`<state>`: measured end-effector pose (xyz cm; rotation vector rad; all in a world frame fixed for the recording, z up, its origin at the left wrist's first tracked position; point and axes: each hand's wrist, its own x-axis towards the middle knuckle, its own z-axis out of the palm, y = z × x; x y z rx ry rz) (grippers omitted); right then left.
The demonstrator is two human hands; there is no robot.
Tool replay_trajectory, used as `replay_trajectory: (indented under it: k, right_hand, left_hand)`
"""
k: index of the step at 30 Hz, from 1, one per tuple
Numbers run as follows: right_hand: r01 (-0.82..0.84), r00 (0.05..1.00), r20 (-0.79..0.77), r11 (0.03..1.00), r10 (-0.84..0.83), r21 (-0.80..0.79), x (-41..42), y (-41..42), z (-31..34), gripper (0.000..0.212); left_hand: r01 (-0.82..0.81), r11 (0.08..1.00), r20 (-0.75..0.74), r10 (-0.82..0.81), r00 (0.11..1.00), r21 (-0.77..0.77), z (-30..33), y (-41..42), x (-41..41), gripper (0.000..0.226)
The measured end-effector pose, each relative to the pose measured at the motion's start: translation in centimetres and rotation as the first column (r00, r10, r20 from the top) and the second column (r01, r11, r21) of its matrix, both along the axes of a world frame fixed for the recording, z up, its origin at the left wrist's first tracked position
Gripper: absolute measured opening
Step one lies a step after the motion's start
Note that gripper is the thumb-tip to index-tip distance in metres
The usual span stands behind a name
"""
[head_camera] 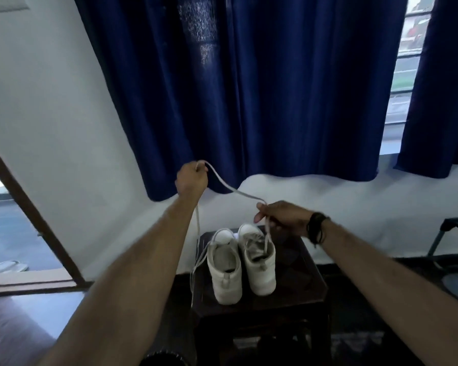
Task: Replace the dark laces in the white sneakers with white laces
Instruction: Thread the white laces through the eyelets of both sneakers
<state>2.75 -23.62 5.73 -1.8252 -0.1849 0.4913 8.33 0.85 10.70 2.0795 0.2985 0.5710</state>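
— What's over on the left?

— An open doorway [16,207], and a slipper [6,266] on the floor beyond. Then the left hand [191,180], raised high, fingers curled round a white lace [222,183]. One end hangs from that fist down past the left sneaker [225,268].

— And the lace runs where?

— It sags rightward and down to the right hand [283,216], which pinches it between thumb and fingers. Below that pinch it drops into the right sneaker [259,262].

— So where are the shoes?

— Side by side on a dark stool [296,299], near the middle of the room, under the blue curtain [249,88]. Heels point near, toes far toward the wall; each long axis runs near to far.

— Which step is this?

— I'd say the white lacing, on the right shoe. I can't make out any dark lace. The left shoe already seems to carry a loose white one looping over its tongue.

— Next?

— Likely evening the two ends, then feeding a tip through the next eyelet. That needs a fine pinch at the tip and slack kept untangled.
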Motion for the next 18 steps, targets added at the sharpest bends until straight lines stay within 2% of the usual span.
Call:
replay_trajectory:
  k: [1, 4, 5, 7, 9, 12, 14, 16, 18]
  right_hand:
    - [0.040, 0.998, -0.050, 0.987, -0.033, 0.153, 0.6, 0.6, -0.7, 0.039]
    - [0.168, 0.983, -0.131, 0.913, -0.127, 0.371, 2.1, 2.7, -3.1, 0.024]
    - [0.228, 0.971, -0.165, 0.870, -0.171, 0.437, 2.6, 3.4, -3.9, 0.022]
    - [0.342, 0.939, -0.219, 0.802, -0.266, 0.490, 3.5, 4.4, -5.3, 0.026]
    - [0.408, 0.912, -0.236, 0.790, -0.334, 0.459, 4.3, 5.3, -6.8, 0.026]
    - [0.399, 0.916, -0.203, 0.834, -0.345, 0.380, 5.0, 7.1, -8.1, 0.020]
    - [0.388, 0.921, -0.186, 0.849, -0.343, 0.359, 5.7, 8.1, -8.7, 0.018]
    - [0.380, 0.925, -0.156, 0.865, -0.347, 0.329, 6.0, 9.0, -9.2, 0.011]
    - [0.379, 0.924, -0.038, 0.897, -0.380, 0.228, 6.4, 9.3, -10.3, 0.008]
  left_hand:
    - [0.001, 0.998, -0.051, 0.002, 0.999, 0.056, -1.1, -0.3, 1.2, 0.031]
    - [-0.044, 0.968, -0.130, 0.078, 0.988, 0.247, -5.2, -1.8, 2.2, 0.042]
    - [-0.084, 0.966, -0.114, 0.115, 0.987, 0.245, -6.6, -2.3, 1.6, 0.048]
    - [-0.129, 0.960, -0.120, 0.162, 0.979, 0.247, -9.2, -3.0, -0.1, 0.041]
    - [-0.034, 0.942, -0.281, 0.134, 0.950, 0.333, -12.2, -3.3, -1.6, 0.029]
    - [0.131, 0.914, -0.496, 0.085, 0.864, 0.384, -15.8, -3.3, -2.9, 0.044]
    - [0.126, 0.905, -0.509, 0.109, 0.854, 0.406, -16.6, -3.5, -3.0, 0.050]
    - [0.115, 0.910, -0.483, 0.101, 0.870, 0.398, -16.4, -3.8, -3.1, 0.042]
    - [0.117, 0.919, -0.472, 0.081, 0.878, 0.375, -16.3, -3.8, -3.4, 0.036]
